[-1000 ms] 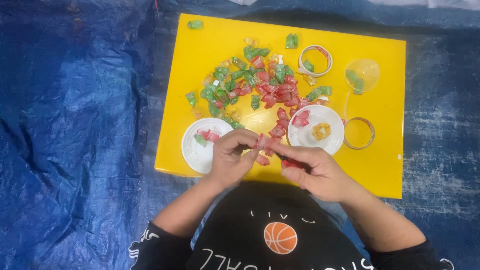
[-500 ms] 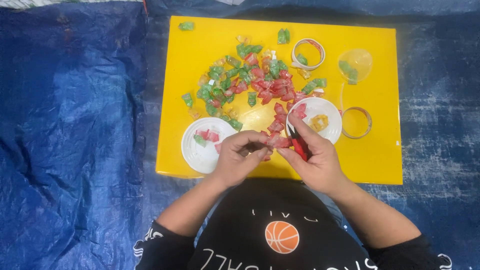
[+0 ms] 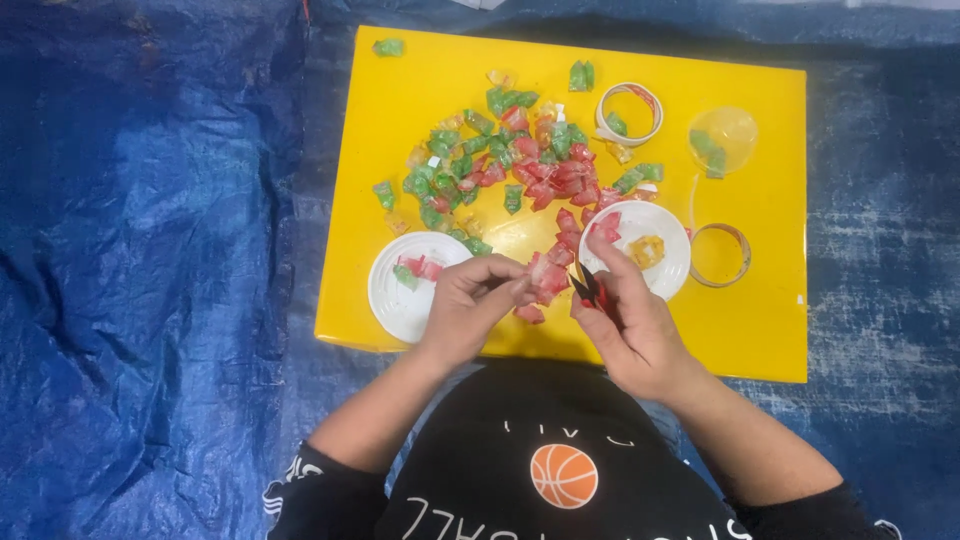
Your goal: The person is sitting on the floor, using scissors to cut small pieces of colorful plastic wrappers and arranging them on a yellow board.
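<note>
My left hand (image 3: 472,305) pinches a red wrapped candy (image 3: 547,275) over the front edge of the yellow table (image 3: 760,330). My right hand (image 3: 630,320) grips small red-handled scissors (image 3: 588,290), their tip right beside the candy. Another red candy (image 3: 529,314) lies just below the two hands. A pile of red and green wrapped candies (image 3: 510,160) is spread over the middle of the table. A white plate (image 3: 395,305) sits by my left hand with a few candies on it. A second white plate (image 3: 665,275) lies behind my right hand and holds a yellow candy (image 3: 647,250).
A tape roll (image 3: 630,113) and a clear plastic lid (image 3: 722,138) with green candies rest at the back right. A thin ring (image 3: 720,255) lies right of the second plate. A lone green candy (image 3: 388,47) lies at the back left corner. Blue tarp (image 3: 150,270) surrounds the table.
My hands have moved closer together. The right hand has brought the scissors up to the candy held by the left hand.
</note>
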